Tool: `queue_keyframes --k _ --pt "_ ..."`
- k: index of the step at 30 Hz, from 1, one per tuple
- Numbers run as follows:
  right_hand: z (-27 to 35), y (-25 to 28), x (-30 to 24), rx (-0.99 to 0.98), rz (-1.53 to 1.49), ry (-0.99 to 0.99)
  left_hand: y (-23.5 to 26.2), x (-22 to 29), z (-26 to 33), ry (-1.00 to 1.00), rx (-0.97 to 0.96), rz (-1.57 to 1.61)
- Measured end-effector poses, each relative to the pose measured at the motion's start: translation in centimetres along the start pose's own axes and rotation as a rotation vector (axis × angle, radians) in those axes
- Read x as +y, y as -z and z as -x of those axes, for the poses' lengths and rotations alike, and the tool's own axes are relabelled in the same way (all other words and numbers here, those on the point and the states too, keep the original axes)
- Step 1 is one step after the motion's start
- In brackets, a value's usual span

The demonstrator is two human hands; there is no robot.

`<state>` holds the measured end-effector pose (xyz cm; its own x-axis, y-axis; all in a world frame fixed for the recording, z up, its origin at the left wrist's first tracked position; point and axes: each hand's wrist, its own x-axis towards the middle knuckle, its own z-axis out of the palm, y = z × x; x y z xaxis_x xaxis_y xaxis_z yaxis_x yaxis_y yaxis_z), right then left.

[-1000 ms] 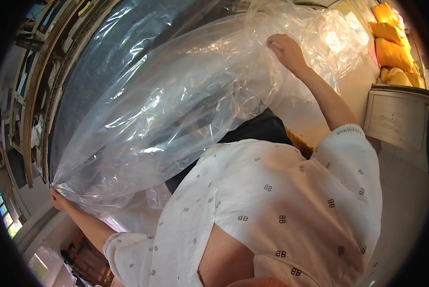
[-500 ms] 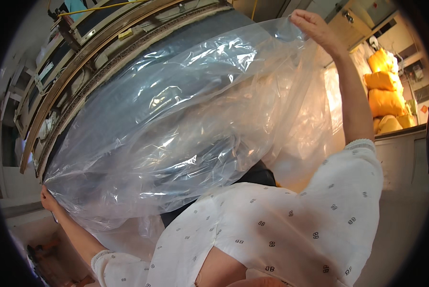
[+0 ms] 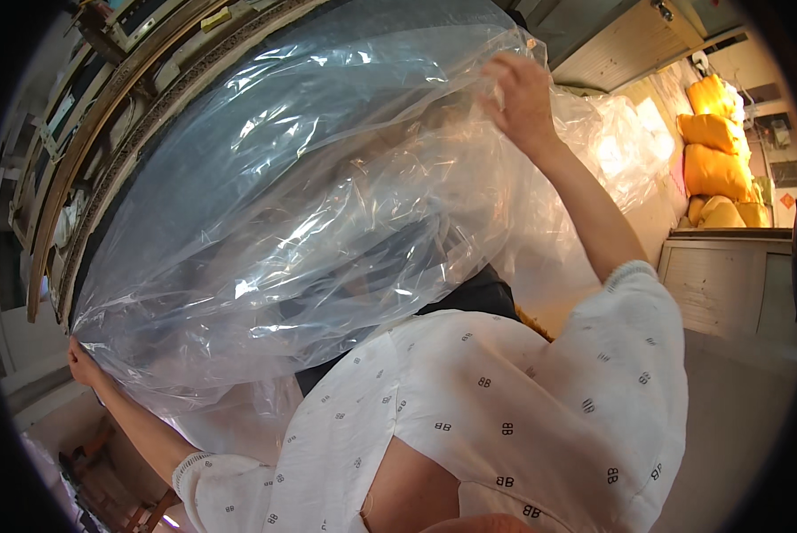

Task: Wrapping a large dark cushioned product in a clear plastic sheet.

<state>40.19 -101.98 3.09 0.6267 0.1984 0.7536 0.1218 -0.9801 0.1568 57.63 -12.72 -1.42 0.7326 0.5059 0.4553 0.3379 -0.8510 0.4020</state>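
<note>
A large clear plastic sheet (image 3: 327,204) spreads over a dark work surface (image 3: 278,44) in front of me, crumpled and full of bright reflections. At the far left, my left hand (image 3: 83,362) is closed on one gathered corner of it, and folds fan out from that grip. My right hand (image 3: 521,102) is raised over the sheet's upper right part, its fingers apart and slightly blurred, with nothing seen in them. Whether its fingertips touch the plastic is unclear. More of the sheet trails off to the right in a bunched heap (image 3: 629,142).
Along the upper left runs a machine frame with curved-looking wooden rails (image 3: 114,115). Stacked yellow bundles (image 3: 716,169) stand at the right behind a low pale cabinet (image 3: 713,280). A light panel door (image 3: 634,49) is at the upper right.
My right hand has let go of the sheet's edge and come down and leftward. The plastic there has dropped and spread right. My left hand keeps its hold, nearly in place.
</note>
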Motion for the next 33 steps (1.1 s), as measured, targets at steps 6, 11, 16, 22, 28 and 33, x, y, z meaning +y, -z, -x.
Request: queue_keyframes --k 6,11,16,22,28,33 --pt "-2.1 0.8 0.7 -0.135 -0.675 -0.411 0.9 -2.4 0.2 0.071 0.005 -0.087" --pt "-9.9 3.0 6.2 -0.627 -1.95 -0.698 0.6 0.9 2.3 0.059 0.041 0.121" --pt "-10.3 -11.5 7.0 -0.308 -0.274 -0.382 2.0 -0.4 1.9 0.039 0.081 0.216" --pt "-12.1 -15.9 5.3 -0.35 -0.264 -0.488 10.3 -2.0 5.0 0.083 -0.092 0.482" --pt "-11.9 -17.8 6.3 -0.296 -0.369 -0.427 18.1 -5.0 9.1 0.084 -0.143 0.4" --pt "-12.6 -19.7 9.8 -0.568 -0.571 -0.324 19.0 -5.6 15.2 0.281 -0.201 0.524"
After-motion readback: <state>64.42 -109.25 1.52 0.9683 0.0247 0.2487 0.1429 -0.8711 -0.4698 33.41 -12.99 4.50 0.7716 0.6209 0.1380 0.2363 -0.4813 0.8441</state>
